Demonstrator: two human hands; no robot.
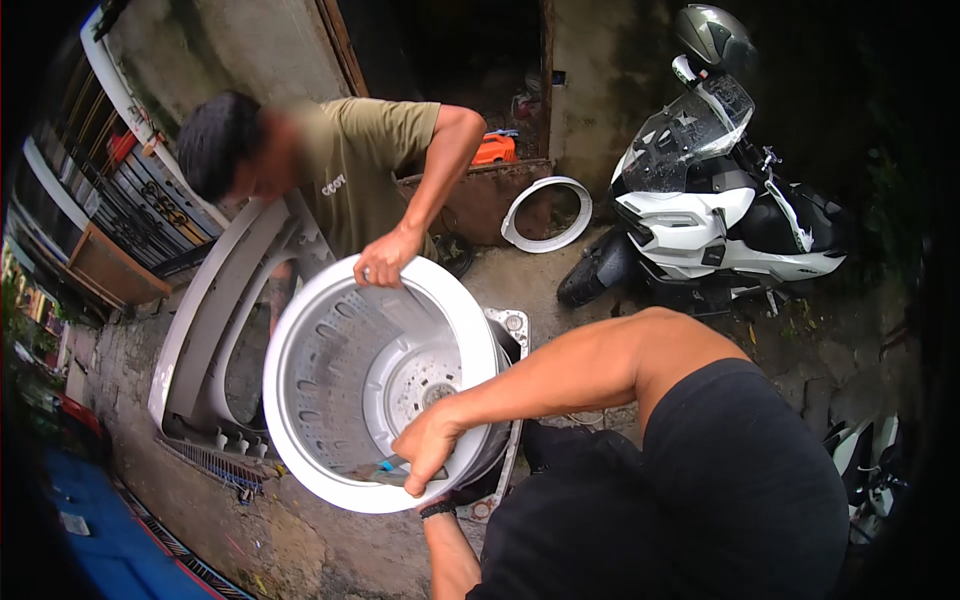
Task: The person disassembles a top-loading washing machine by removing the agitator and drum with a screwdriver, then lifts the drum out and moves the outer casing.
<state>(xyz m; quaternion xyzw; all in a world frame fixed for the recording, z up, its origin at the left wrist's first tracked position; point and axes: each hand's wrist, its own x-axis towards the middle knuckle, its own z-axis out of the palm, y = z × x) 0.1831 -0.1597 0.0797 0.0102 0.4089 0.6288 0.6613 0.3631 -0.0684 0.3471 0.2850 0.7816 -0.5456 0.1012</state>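
Note:
A white washing-machine drum is tilted toward me, its perforated inner wall and base showing, over a squarish machine body. My right hand grips the drum's near rim with curled fingers, beside a small blue piece. My left hand is under the drum's lower edge, wrist with a dark band showing and fingers hidden. A co-worker in an olive T-shirt grips the far rim with one hand; their other tattooed arm is behind a grey plastic top cover standing at left.
A white scooter with a helmet stands at right. A white ring lies near a doorway with an orange object. A gate is at back left, a blue vehicle or panel at lower left.

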